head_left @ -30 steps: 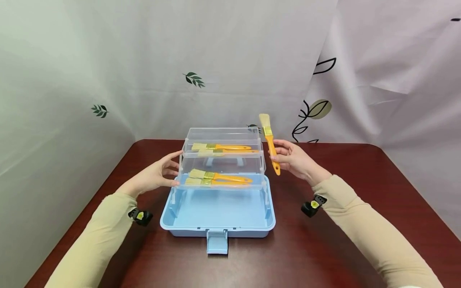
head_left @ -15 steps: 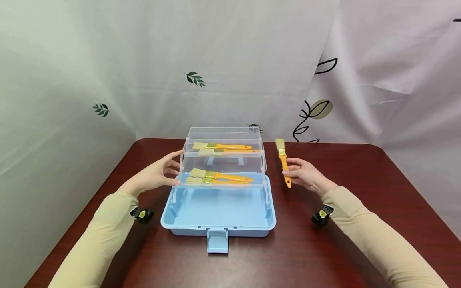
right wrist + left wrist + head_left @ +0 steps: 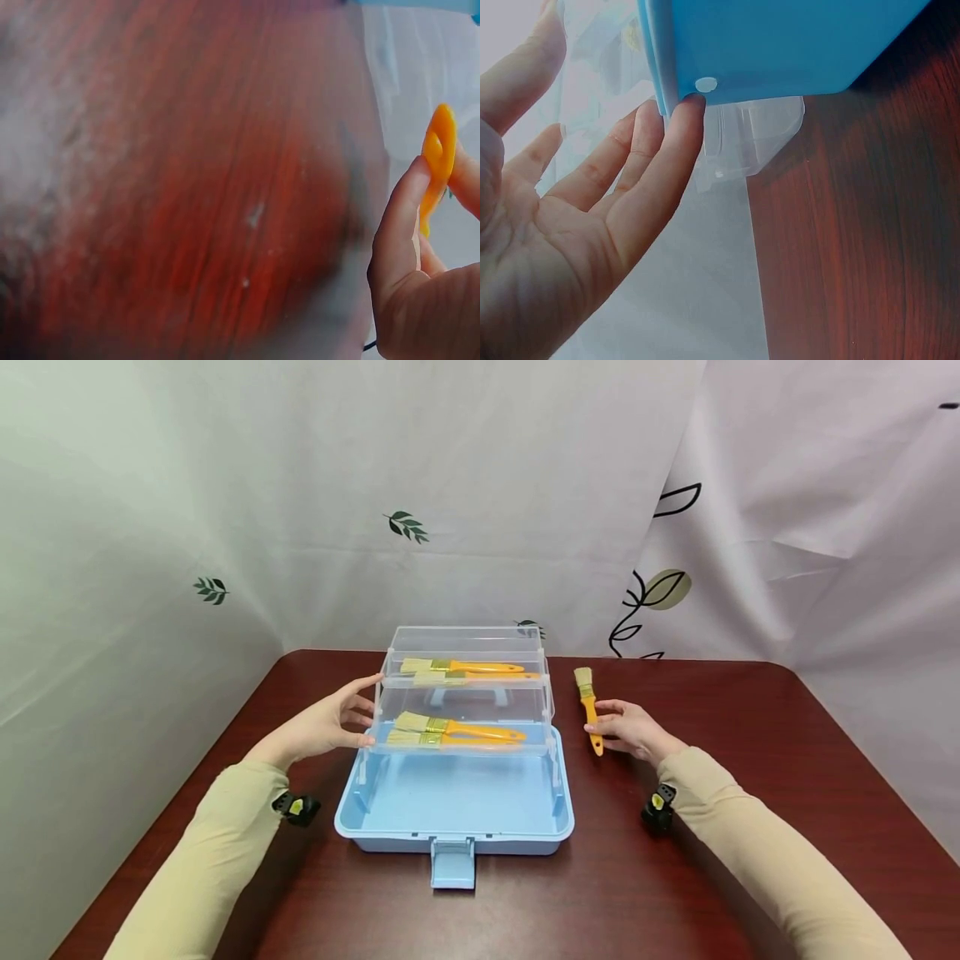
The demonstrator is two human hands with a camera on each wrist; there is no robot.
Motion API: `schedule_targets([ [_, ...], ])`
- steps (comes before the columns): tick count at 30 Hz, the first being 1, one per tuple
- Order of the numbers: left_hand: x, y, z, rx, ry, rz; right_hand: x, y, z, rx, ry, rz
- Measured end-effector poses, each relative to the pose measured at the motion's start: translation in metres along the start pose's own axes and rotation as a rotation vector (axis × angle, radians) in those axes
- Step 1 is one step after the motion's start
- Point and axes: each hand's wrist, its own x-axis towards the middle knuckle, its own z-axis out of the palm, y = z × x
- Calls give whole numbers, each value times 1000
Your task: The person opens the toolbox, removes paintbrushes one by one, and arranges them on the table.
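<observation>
In the head view my right hand (image 3: 630, 730) pinches the orange handle of a paintbrush (image 3: 589, 712) to the right of the case, its pale bristles pointing away from me. The handle's end (image 3: 441, 142) shows between thumb and fingers in the right wrist view. A light blue case (image 3: 457, 802) stands with its clear tiered trays (image 3: 463, 702) raised. My left hand (image 3: 326, 724) lies at the left side of those trays, fingers spread, with fingertips at their edge. Paintbrushes (image 3: 457, 727) lie on the lower tray, and more paintbrushes (image 3: 468, 667) lie on the upper one.
The case's front latch (image 3: 452, 865) hangs down toward me. Everything stands on a dark red-brown wooden table (image 3: 712, 860). White cloth (image 3: 480, 460) with leaf prints hangs behind and at both sides.
My right hand has come down and to the right with the paintbrush, then slightly back left. The left hand and the case have stayed in place.
</observation>
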Motion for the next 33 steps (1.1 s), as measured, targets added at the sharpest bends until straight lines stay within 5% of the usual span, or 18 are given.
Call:
schedule_targets([
  [33, 1, -2, -1, -10, -7, -11, 6, 0, 17, -330, 109, -51],
])
